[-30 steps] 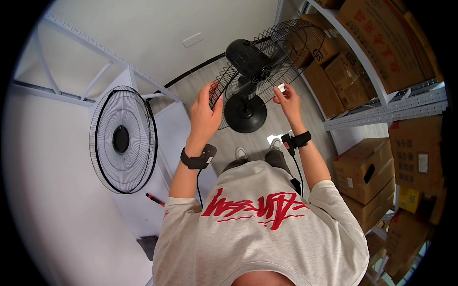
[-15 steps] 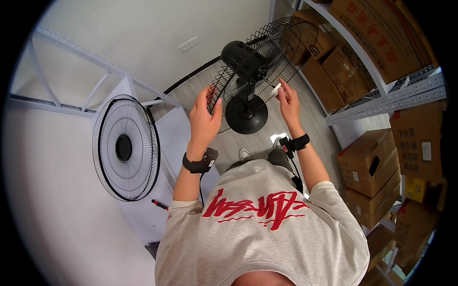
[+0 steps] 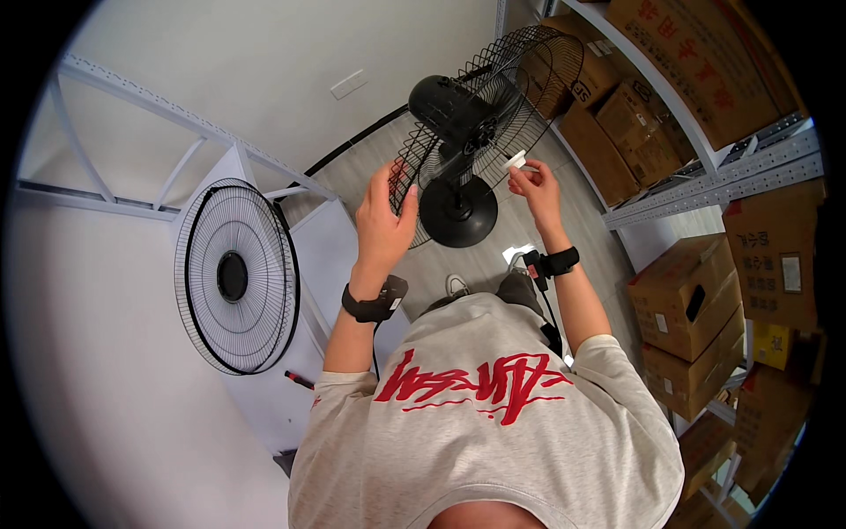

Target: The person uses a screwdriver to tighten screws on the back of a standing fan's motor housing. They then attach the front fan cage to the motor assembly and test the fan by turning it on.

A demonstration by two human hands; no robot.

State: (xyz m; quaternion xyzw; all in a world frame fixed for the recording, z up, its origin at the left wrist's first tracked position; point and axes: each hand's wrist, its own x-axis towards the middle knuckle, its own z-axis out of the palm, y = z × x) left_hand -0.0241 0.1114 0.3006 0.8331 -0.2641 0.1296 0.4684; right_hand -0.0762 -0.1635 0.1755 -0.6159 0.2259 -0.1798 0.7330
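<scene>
A black fan stands on the floor in front of me, with a dark motor head and a round base. Its wire rear grille is seen almost edge-on around the motor. My left hand is closed on the near left edge of that grille, thumb on one side and fingers on the other. Between the thumb and fingers of my right hand is a small white round plastic nut, a short way from the centre of the fan.
A second round wire grille with a black centre leans on a white shelf at the left, near a red and black tool. Metal shelving with cardboard boxes runs along the right. Behind the fan is a white wall.
My right hand has turned and drawn slightly away from the fan's centre, so the white nut shows more fully. The left hand keeps its hold on the grille.
</scene>
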